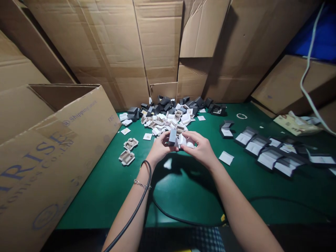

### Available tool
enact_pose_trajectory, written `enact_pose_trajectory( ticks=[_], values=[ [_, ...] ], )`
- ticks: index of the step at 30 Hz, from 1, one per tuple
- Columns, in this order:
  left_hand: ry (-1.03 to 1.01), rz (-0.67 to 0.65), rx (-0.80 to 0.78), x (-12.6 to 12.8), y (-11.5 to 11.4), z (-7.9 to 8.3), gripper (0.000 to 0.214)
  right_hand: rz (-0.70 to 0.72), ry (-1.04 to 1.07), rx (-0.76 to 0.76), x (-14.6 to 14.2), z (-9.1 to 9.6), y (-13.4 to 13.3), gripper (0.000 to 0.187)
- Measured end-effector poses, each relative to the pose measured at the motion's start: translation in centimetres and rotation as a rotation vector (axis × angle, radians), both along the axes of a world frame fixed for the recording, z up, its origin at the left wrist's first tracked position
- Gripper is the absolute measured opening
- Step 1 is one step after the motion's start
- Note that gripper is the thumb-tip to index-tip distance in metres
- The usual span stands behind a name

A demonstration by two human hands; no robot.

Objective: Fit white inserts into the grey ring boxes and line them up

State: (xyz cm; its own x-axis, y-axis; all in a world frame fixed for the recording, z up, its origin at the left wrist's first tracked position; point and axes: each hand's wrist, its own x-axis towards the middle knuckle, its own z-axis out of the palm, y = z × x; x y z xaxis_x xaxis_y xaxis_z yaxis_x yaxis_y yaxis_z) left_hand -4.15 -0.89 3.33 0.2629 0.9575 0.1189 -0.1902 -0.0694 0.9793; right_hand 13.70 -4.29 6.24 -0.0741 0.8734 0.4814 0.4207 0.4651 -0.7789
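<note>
My left hand (158,147) is closed around a small dark grey box (172,135), held above the table in the middle of the view. Right beside it, my right hand (201,148) pinches a white insert (186,141) at the box's side. How far the insert sits inside the box is hidden by the fingers. Just beyond both hands lies a heap of white and brown card inserts (164,123), with small black boxes (165,101) piled behind it. Two folded card inserts (127,158) rest on the table left of my left hand.
Several open black boxes with white linings (267,158) stand at the right on the green table (183,206). A white packet (226,158) lies nearer. A large carton (60,157) fills the left, cardboard walls (110,45) the back. A black cable (181,219) crosses the front.
</note>
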Motion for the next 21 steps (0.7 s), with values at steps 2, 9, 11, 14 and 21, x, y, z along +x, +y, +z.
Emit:
enact_pose_trajectory(
  ticks=[2, 9, 11, 14, 21],
  values=[
    [0.012, -0.027, -0.003, 0.07, -0.07, 0.00, 0.066, 0.028, -0.087, -0.001, 0.03, -0.21, 0.11, 0.030],
    [0.048, -0.048, -0.007, 0.08, -0.34, 0.22, 0.062, 0.093, -0.179, 0.004, 0.10, -0.70, 0.37, 0.031],
    [0.071, -0.057, 0.013, 0.11, -0.37, 0.18, 0.060, 0.110, -0.181, -0.013, 0.11, -0.74, 0.45, 0.031],
    [0.087, -0.065, 0.025, 0.25, -0.44, 0.18, 0.059, 0.118, -0.169, -0.036, 0.25, -0.77, 0.57, 0.031],
    [0.166, -0.014, 0.044, 0.83, -0.57, 0.18, 0.056, 0.159, -0.281, -0.100, 0.46, -0.93, 0.99, 0.023]
  ],
)
